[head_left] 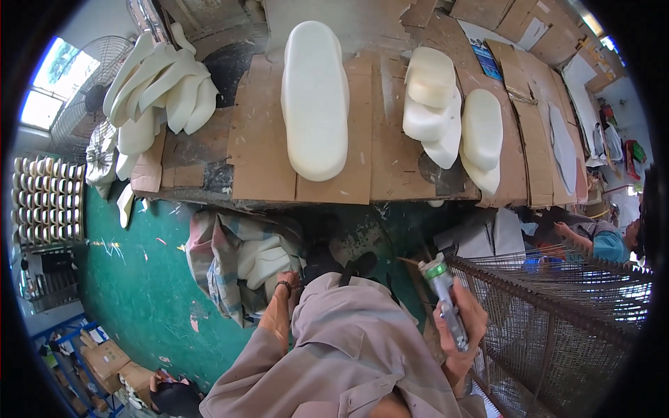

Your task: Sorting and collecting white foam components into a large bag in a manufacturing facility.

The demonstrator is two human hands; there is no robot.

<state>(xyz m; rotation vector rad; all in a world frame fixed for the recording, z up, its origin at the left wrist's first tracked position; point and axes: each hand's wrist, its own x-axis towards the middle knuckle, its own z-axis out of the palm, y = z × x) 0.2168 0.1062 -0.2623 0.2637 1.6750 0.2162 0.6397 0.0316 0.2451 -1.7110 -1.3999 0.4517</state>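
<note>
My right hand (468, 322) is wrapped round a grey handheld tool (446, 303) with a green band near its head, held up at my right side. My left hand (290, 280) is low in front of me, at the edge of a striped woven sack (217, 268). Cream foam pieces (266, 260) fill the sack's mouth right beside that hand. Its fingers are too small and partly hidden to show a grip. On the cardboard-covered table (265, 150) ahead lies a long, rounded cream foam pad (315, 104), narrower at its middle, with neither hand on it.
Curved foam pieces (164, 80) are heaped at the table's left end. Rounded foam blocks (430, 90) and another foam pad (482, 129) lie to the right. A rusty wire rack (557, 327) stands close by my right arm. A fan (90, 97) is at far left; people work behind.
</note>
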